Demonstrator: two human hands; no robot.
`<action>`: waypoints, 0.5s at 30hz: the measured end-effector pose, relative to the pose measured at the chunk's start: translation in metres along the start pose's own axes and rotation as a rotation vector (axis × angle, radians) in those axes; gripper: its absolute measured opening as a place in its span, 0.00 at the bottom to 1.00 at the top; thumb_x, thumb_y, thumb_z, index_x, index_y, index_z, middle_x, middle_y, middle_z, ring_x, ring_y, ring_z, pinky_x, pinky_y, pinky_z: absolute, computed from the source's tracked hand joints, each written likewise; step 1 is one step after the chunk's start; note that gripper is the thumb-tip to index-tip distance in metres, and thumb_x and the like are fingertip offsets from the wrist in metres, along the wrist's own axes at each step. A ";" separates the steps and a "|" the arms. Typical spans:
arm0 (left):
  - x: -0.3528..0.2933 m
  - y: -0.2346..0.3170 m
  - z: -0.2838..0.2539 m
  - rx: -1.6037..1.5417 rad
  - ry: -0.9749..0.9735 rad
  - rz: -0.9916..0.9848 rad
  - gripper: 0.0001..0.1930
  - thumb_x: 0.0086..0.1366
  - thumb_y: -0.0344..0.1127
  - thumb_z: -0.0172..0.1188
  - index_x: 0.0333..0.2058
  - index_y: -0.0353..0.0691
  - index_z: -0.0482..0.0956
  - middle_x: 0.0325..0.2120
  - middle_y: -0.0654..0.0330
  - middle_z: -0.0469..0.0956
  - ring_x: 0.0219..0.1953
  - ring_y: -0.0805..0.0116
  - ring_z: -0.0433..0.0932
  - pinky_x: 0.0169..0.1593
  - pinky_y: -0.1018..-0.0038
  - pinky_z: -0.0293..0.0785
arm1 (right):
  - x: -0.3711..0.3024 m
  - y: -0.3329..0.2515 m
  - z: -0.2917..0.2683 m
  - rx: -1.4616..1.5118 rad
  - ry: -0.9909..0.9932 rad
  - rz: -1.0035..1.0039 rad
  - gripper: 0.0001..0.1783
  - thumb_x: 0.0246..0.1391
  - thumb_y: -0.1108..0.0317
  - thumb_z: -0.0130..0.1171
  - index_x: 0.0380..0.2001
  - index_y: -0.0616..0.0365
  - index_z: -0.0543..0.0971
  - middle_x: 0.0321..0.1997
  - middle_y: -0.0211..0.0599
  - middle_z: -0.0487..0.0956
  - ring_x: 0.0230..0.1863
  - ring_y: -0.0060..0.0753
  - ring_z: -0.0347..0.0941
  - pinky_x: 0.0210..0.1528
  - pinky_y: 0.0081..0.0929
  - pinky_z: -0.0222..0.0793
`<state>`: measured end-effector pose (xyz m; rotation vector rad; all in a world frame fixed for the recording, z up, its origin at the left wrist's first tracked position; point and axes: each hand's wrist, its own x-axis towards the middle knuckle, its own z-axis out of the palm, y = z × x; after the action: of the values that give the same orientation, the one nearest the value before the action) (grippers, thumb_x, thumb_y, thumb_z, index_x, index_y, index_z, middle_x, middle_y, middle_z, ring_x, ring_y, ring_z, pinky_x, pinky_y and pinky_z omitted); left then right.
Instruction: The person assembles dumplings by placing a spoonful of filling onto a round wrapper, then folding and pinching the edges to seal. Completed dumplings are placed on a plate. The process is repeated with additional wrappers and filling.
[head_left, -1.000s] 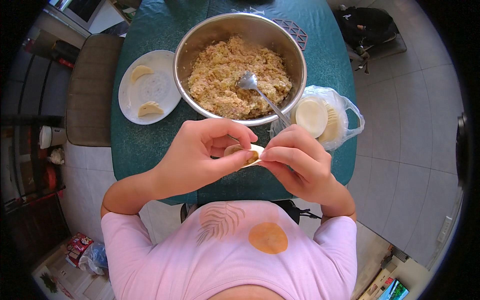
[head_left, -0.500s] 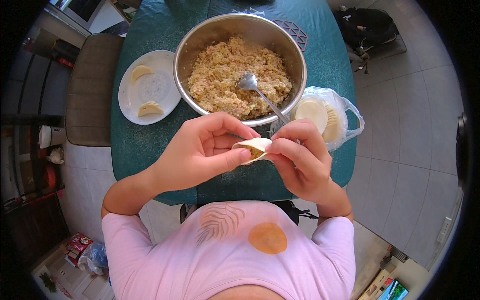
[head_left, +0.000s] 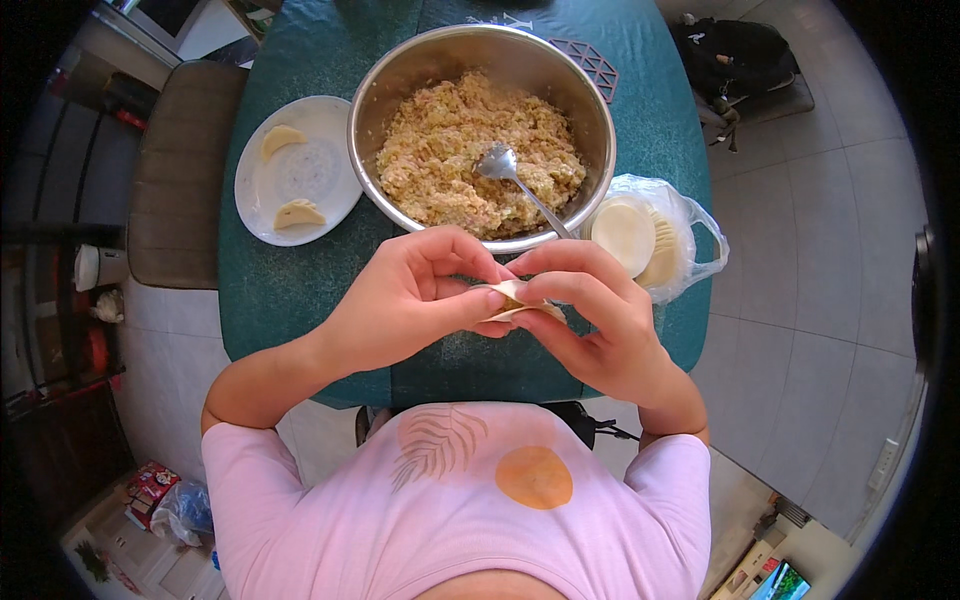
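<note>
Between my two hands is a dumpling (head_left: 512, 300), a pale wrapper folded over filling, with some filling showing in the gap. My left hand (head_left: 420, 290) pinches its left end with thumb and fingers. On the other side my right hand (head_left: 590, 305) grips the wrapper's edges at the middle and right. Just beyond them stands a large steel bowl (head_left: 362, 150) of minced filling (head_left: 450, 150), a metal spoon (head_left: 497, 163) resting in it. Round wrappers (head_left: 624, 235) lie stacked in a clear plastic bag (head_left: 690, 215) right of the bowl.
A white plate (head_left: 310, 180) with two folded dumplings (head_left: 299, 213) sits left of the bowl. A dark lattice trivet (head_left: 590, 65) lies behind it on the green-covered table (head_left: 300, 330). A brown chair (head_left: 185, 180) stands at the left, a black bag (head_left: 735, 55) on a seat at the far right.
My right hand has moved left along the wrapper, its fingers now closer to my left hand's. The wrapper's opening is narrower, its edges pressed together more.
</note>
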<state>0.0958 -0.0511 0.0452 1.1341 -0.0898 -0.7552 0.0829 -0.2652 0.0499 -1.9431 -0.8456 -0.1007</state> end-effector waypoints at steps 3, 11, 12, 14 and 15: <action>-0.002 -0.001 0.003 0.081 0.006 0.040 0.07 0.62 0.21 0.55 0.40 0.29 0.72 0.42 0.50 0.76 0.42 0.65 0.79 0.47 0.71 0.80 | -0.001 0.003 0.004 0.006 0.025 -0.013 0.14 0.46 0.80 0.64 0.38 0.62 0.75 0.41 0.44 0.73 0.40 0.41 0.75 0.38 0.29 0.73; -0.004 0.000 0.002 0.563 0.024 0.325 0.06 0.58 0.19 0.59 0.35 0.31 0.76 0.40 0.54 0.76 0.39 0.71 0.79 0.43 0.79 0.78 | -0.003 0.009 0.008 0.028 0.097 -0.083 0.14 0.44 0.81 0.65 0.36 0.63 0.77 0.37 0.42 0.73 0.38 0.39 0.75 0.37 0.30 0.73; -0.005 0.004 0.003 0.628 0.020 0.361 0.06 0.57 0.19 0.59 0.34 0.31 0.77 0.40 0.54 0.76 0.38 0.72 0.79 0.42 0.80 0.78 | -0.003 0.009 0.009 0.038 0.110 -0.103 0.14 0.43 0.81 0.65 0.36 0.63 0.77 0.36 0.42 0.73 0.38 0.39 0.74 0.37 0.29 0.73; -0.004 0.006 0.003 0.730 0.015 0.426 0.06 0.56 0.19 0.61 0.34 0.32 0.78 0.39 0.55 0.76 0.37 0.73 0.78 0.41 0.81 0.78 | -0.001 0.006 0.009 0.029 0.122 -0.073 0.14 0.43 0.81 0.65 0.36 0.63 0.77 0.35 0.41 0.73 0.38 0.39 0.74 0.38 0.29 0.73; -0.004 0.006 0.002 0.766 0.014 0.455 0.06 0.56 0.19 0.61 0.34 0.32 0.78 0.38 0.55 0.76 0.37 0.74 0.78 0.40 0.82 0.77 | 0.000 0.005 0.009 0.024 0.127 -0.058 0.14 0.43 0.81 0.65 0.36 0.63 0.77 0.35 0.41 0.73 0.38 0.39 0.74 0.38 0.29 0.73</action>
<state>0.0953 -0.0491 0.0521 1.7588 -0.6464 -0.2927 0.0837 -0.2595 0.0414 -1.8686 -0.8154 -0.2451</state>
